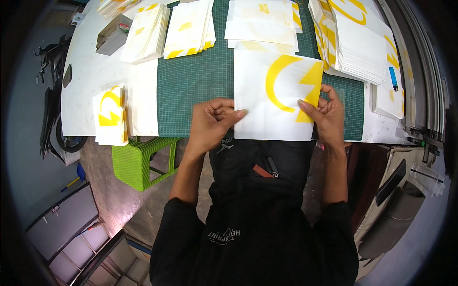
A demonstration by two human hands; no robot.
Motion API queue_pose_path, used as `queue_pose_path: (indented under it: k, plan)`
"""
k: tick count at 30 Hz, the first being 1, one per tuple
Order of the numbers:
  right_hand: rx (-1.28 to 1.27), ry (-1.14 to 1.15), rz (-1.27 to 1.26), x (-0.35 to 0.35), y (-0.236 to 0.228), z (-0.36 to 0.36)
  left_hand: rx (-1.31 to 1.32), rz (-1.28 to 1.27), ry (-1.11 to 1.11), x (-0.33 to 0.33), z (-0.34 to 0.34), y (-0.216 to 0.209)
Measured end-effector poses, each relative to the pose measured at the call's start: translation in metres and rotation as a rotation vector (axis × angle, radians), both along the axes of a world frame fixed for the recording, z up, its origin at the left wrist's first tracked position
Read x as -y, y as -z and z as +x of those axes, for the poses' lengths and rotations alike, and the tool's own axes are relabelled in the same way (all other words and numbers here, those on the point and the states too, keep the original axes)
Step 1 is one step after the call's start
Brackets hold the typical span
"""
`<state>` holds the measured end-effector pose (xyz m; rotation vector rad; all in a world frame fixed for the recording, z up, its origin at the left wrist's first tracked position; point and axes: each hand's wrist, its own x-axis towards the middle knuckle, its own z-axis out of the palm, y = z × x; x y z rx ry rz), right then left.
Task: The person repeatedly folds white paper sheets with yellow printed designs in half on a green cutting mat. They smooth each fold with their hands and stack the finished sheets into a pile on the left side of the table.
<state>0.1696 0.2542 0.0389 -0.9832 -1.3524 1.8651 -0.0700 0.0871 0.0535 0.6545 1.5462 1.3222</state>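
Observation:
A white paper sheet with a yellow curved and angular print is held upright-looking toward me at the table's near edge. My left hand pinches its left edge, thumb on the front and fingers behind. On the opposite edge my right hand grips it the same way, its thumb over the yellow print. I cannot tell whether the sheet is a single layer or folded. Behind it lies a pile of similar white papers, partly hidden by the sheet. Underneath is a green cutting mat with a grid.
Stacks of white-and-yellow papers lie at the back left, back middle-left and right. A smaller stack sits at left. A grey box, a blue lighter and a green stool are nearby.

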Motion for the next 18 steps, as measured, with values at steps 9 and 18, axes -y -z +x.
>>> queue_pose_path:
  k: [9, 18]
  plan:
    - [0.013, -0.032, 0.012, 0.001, 0.000, 0.006, -0.047, 0.009, 0.022, 0.006, 0.006, -0.003]
    - [0.055, -0.108, -0.011, 0.004, -0.009, 0.010, -0.014, 0.045, -0.015, 0.002, 0.002, 0.006]
